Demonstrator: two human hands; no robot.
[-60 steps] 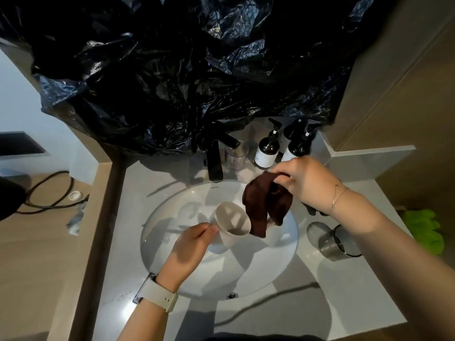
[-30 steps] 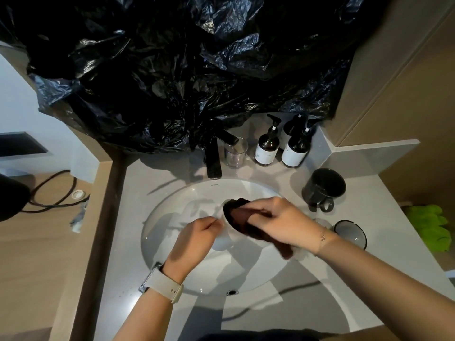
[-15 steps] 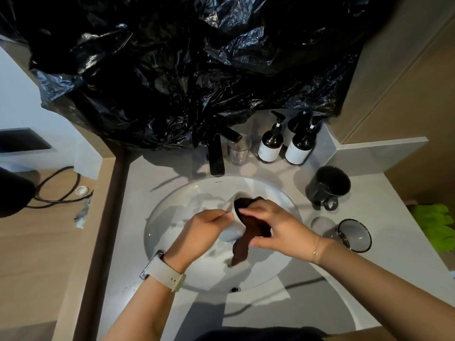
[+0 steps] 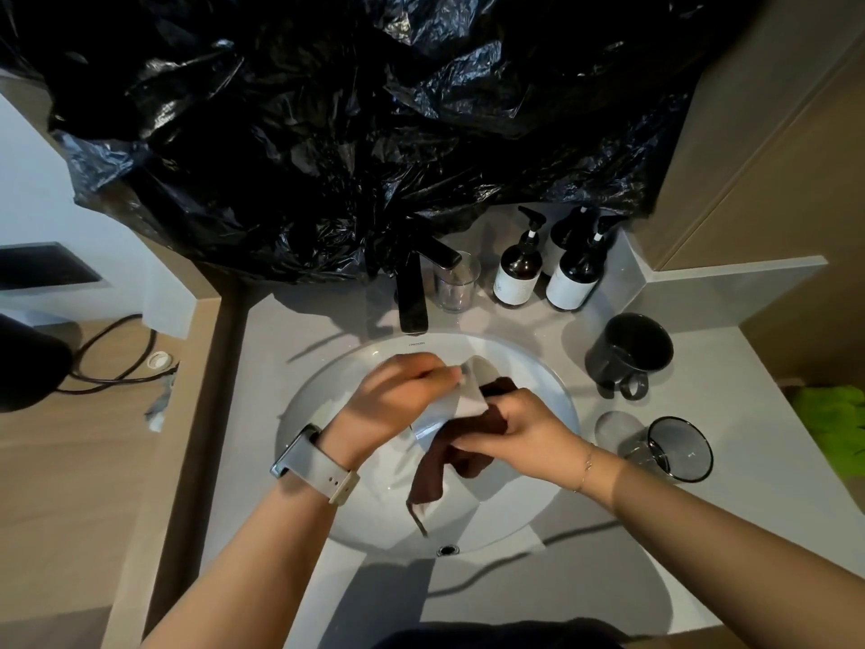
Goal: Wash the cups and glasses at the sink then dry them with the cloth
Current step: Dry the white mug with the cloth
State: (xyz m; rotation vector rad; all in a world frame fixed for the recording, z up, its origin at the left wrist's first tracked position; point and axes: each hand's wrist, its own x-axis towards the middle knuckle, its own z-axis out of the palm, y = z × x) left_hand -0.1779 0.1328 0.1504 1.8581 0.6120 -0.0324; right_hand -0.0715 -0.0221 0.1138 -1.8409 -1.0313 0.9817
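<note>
Two seconds ago the right hand (image 4: 524, 426) was lifting the dark brown cloth (image 4: 461, 454) clear above the white cup (image 4: 461, 398); since then it has come down, stuffed the cloth into the cup's mouth and begun wiping, so the drying of this cup is under way, by my reading. At centre frame, over the white sink (image 4: 337, 381), the left hand (image 4: 402, 391) has its grip clenched round the cup, fingers pinching the rim and wall, with the cup tipped so its mouth faces right. The right hand's grip is grasping the cloth, bunched against the cup's mouth and lower side; a loose tail of cloth hangs toward the drain. The cup thus sits between the two grips, touching both. Motion blur hides how deep the cloth reaches inside. At right of frame on the grey tabletop (image 4: 585, 587) wait a black mug (image 4: 629, 356) and a smoked glass (image 4: 674, 449), with a clear glass (image 4: 454, 285) beside the black tap (image 4: 414, 292).
</note>
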